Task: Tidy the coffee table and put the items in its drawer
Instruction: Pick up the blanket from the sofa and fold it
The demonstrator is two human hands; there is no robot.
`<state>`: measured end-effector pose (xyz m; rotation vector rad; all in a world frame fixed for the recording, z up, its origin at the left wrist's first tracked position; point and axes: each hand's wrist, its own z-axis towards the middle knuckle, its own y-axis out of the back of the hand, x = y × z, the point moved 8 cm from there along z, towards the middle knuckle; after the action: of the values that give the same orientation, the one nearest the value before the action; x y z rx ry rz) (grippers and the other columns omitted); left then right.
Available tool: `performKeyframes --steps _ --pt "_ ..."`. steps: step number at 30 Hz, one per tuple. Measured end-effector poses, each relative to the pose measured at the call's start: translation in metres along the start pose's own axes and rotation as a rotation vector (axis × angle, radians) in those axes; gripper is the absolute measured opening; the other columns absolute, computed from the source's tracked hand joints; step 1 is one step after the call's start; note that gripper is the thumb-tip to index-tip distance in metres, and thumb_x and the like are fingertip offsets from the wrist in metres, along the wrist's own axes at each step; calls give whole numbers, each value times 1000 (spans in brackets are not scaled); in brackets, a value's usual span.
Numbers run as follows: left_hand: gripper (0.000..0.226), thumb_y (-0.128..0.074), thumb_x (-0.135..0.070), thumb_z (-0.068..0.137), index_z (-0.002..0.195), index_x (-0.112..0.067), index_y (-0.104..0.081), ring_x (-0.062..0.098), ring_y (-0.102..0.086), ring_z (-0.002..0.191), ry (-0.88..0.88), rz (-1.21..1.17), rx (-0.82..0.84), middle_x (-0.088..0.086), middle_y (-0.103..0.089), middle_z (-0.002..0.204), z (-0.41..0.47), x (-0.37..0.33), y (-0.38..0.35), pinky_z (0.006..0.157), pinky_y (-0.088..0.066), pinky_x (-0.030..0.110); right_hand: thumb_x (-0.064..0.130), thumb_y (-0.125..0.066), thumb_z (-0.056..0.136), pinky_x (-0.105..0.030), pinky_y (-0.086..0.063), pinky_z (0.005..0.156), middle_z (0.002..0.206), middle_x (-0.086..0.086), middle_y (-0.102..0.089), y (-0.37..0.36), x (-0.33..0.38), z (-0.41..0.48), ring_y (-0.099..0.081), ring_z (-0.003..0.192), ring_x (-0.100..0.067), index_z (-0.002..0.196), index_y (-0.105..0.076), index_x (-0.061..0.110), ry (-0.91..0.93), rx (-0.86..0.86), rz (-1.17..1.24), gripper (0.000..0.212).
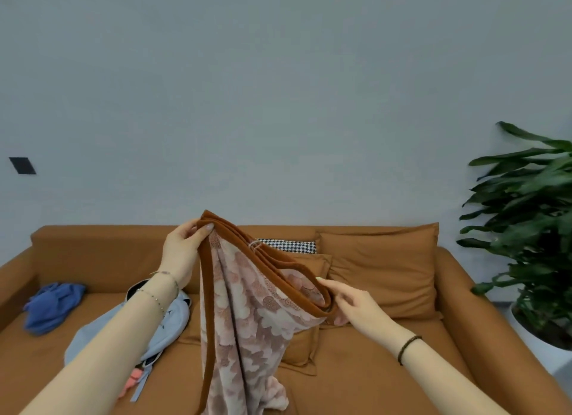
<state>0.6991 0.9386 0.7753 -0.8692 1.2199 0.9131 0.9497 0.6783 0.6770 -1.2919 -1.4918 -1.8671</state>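
Over the tan sofa, holds a folded pink floral blanket in mid-air, pinching its stacked brown-trimmed corners with the left hand and clasping the lower fold with the right hand, fingers curled round the trim. Risks spilling the layers on any slackened pinch, with the loose tail hanging heavy toward the pale blue garment. Shows no coffee table or drawer; only tan cushions, a houndstooth pillow, a blue cloth, a grey wall, a potted plant.
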Motion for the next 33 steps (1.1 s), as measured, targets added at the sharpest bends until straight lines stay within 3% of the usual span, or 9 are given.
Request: performKeyframes --steps 4,8,12,16,20,25,28,30,33 --pt "16 -65 -17 95 106 -8 -72 31 -70 101 -3 17 99 15 -74 104 -2 -3 -7 90 -54 40 12 -43 86 -34 -53 73 104 7 -65 -18 7 -9 -61 80 -19 136 -37 70 70 251 -419 76" --pt "19 -64 -16 95 109 -6 -71 30 -69 103 -10 52 154 16 -73 107 -6 -7 -13 93 -53 41 42 -62 89 -40 -47 100 138 13 -56 -41 1 -11 -54 125 -16 139 -47 50 -34 395 -637 53" --pt "21 -65 -13 94 113 -6 -70 28 -69 103 -26 114 120 11 -74 105 5 -20 5 91 -54 36 43 -61 82 -30 -50 82 108 9 -70 10 26 8 -65 106 -20 112 -62 39 0 196 -776 30" --pt "25 -63 -13 96 117 -2 -67 28 -69 100 -103 179 91 12 -72 106 26 -72 19 82 -59 32 35 -60 92 -33 -50 85 114 5 -70 102 111 36 -64 108 -21 118 -65 34 103 17 -953 26" --pt "21 -60 -21 99 115 -11 -68 17 -68 93 -355 1 -89 9 -69 106 38 -170 42 78 -58 25 31 -59 98 -33 -51 73 90 8 -66 173 243 30 -62 86 -13 103 -64 26 473 -342 -624 9" --pt "9 -50 -31 103 108 -31 -58 9 -64 102 -368 312 90 -5 -66 111 37 -176 3 93 -52 34 39 -53 101 -36 -51 64 75 -5 -55 163 263 37 -56 71 -22 84 -50 19 371 -73 -583 27" --pt "8 -50 -33 103 106 -34 -57 20 -63 109 -423 283 50 0 -66 115 40 -195 1 98 -51 46 24 -59 100 -22 -53 59 68 -2 -51 220 299 31 -54 66 -17 80 -51 11 476 -366 -500 25" --pt "17 -48 -43 102 115 -34 -56 17 -62 112 -445 223 64 -3 -64 120 43 -209 -14 98 -51 42 23 -61 99 -22 -41 60 68 -3 -51 238 313 26 -50 64 -16 82 -50 11 533 -500 -524 23" --pt "17 -48 -36 104 116 -29 -58 11 -60 103 -464 562 281 -10 -64 110 37 -218 -52 85 -46 16 21 -63 96 -26 -41 63 77 -8 -60 233 304 31 -55 71 -23 88 -57 10 407 -315 -701 15"
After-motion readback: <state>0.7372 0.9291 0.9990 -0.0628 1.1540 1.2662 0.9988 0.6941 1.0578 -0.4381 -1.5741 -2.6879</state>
